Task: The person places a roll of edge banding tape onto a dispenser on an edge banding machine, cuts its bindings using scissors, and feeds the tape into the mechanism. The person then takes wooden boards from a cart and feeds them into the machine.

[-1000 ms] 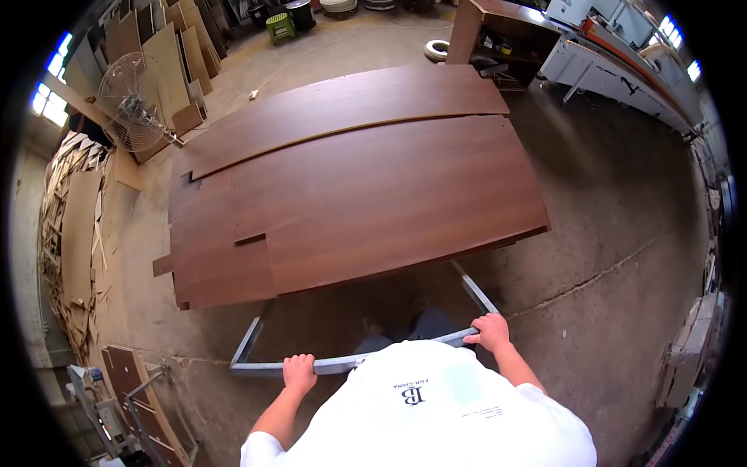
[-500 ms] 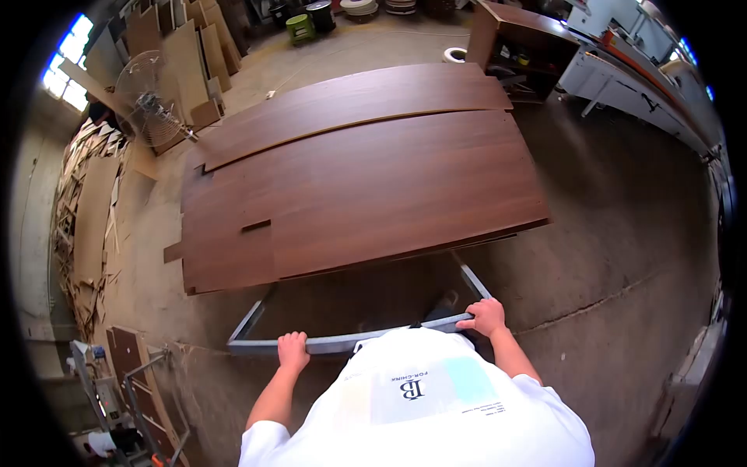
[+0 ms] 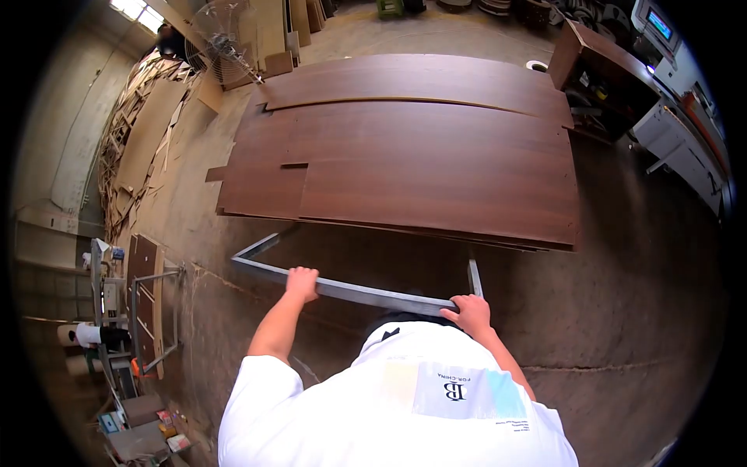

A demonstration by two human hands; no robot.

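Both my hands grip a grey metal frame bar (image 3: 373, 296) in front of my body. My left hand (image 3: 303, 283) is wrapped over the bar left of centre, and my right hand (image 3: 470, 313) holds it near its right end. From the bar's two ends, side rails run forward towards a stack of dark brown wood panels (image 3: 436, 167). The panels lie flat and overlap unevenly, with a small piece sticking out at the left. Where the rails meet the stack's underside is hidden.
A wire fan (image 3: 222, 47) and leaning boards (image 3: 267, 35) stand behind at the left. Wood scraps (image 3: 152, 144) lie along the left wall. A co-worker (image 3: 97, 336) is at the lower left, another person (image 3: 167, 40) at the upper left. A brown cabinet (image 3: 603, 74) stands at the upper right.
The view has turned left, so the stack and cabinet sit further right. The bar now slopes down to the right, with both hands still on it. More of the lower-left area shows.
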